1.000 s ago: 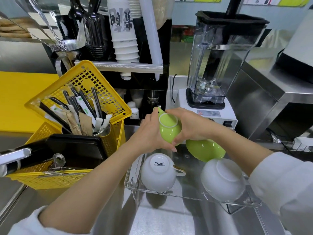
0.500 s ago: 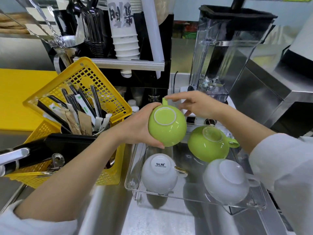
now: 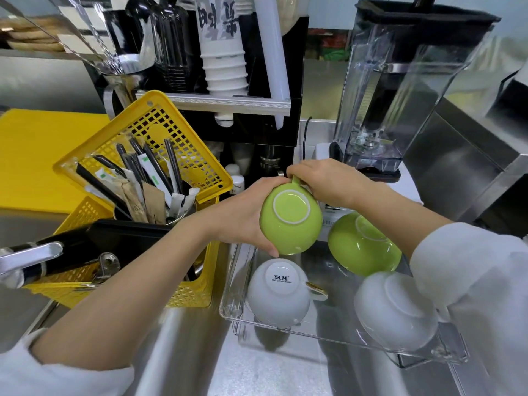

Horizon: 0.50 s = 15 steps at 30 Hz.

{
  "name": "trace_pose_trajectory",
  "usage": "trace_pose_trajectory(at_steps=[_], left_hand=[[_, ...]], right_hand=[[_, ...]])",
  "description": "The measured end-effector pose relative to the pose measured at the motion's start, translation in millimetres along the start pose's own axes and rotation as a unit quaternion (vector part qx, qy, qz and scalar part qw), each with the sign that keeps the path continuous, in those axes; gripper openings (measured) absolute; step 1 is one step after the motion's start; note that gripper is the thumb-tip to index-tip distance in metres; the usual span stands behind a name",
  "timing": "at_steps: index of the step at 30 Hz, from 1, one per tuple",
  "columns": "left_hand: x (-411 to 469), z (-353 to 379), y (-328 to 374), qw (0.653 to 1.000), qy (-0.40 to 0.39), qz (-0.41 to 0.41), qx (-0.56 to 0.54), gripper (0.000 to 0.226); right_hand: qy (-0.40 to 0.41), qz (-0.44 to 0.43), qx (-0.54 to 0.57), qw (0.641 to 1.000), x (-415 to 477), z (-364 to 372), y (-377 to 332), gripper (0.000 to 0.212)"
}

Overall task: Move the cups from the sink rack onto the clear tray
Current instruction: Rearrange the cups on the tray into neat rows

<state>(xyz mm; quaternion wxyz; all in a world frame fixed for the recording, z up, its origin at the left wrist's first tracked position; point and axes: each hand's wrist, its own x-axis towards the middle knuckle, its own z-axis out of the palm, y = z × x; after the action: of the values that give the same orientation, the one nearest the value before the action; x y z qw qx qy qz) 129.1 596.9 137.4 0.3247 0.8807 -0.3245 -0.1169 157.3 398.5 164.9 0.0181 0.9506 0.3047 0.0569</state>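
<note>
A green cup (image 3: pixel 291 221) is held upside down, its base toward me, above the far left corner of the clear tray (image 3: pixel 314 334). My left hand (image 3: pixel 241 215) cups its left side and underside. My right hand (image 3: pixel 323 182) grips its handle at the top. On the tray lie a second green cup (image 3: pixel 361 247) at the far right, a white cup (image 3: pixel 278 292) marked YAMI at the near left, and another white cup (image 3: pixel 395 311) at the near right, all bottom up.
A yellow basket (image 3: pixel 143 155) with wrapped cutlery and a black tray stands to the left, close to my left forearm. A blender (image 3: pixel 400 90) rises behind the tray. A black shelf with stacked paper cups (image 3: pixel 223 52) sits at the back. Steel sink below.
The green cup has been lifted and turned so its base faces me. My right hand left the cup for a moment, and now grips its handle again.
</note>
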Motion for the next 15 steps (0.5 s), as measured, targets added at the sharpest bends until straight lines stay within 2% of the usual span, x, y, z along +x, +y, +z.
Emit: trace_pose_trajectory(at_steps=[3, 8, 12, 15], left_hand=[[0.2, -2.5, -1.9, 1.0, 0.0, -0.008, 0.01, 0.117], [-2.2, -4.8, -5.4, 0.999, 0.011, -0.035, -0.035, 0.108], [-3.6, -2.1, -9.9, 0.997, 0.007, -0.046, -0.056, 0.094], [-6.2, -5.0, -11.9, 0.992, 0.033, -0.059, -0.108, 0.089]], right_hand=[[0.006, 0.011, -0.008, 1.0, -0.6, 1.1, 4.1, 0.035], [0.006, 0.025, -0.032, 0.999, -8.1, 8.0, 12.4, 0.027], [-0.031, 0.054, -0.056, 0.996, -15.4, 13.6, 14.2, 0.027], [-0.044, 0.075, -0.037, 0.996, -20.5, 18.7, 10.6, 0.024]])
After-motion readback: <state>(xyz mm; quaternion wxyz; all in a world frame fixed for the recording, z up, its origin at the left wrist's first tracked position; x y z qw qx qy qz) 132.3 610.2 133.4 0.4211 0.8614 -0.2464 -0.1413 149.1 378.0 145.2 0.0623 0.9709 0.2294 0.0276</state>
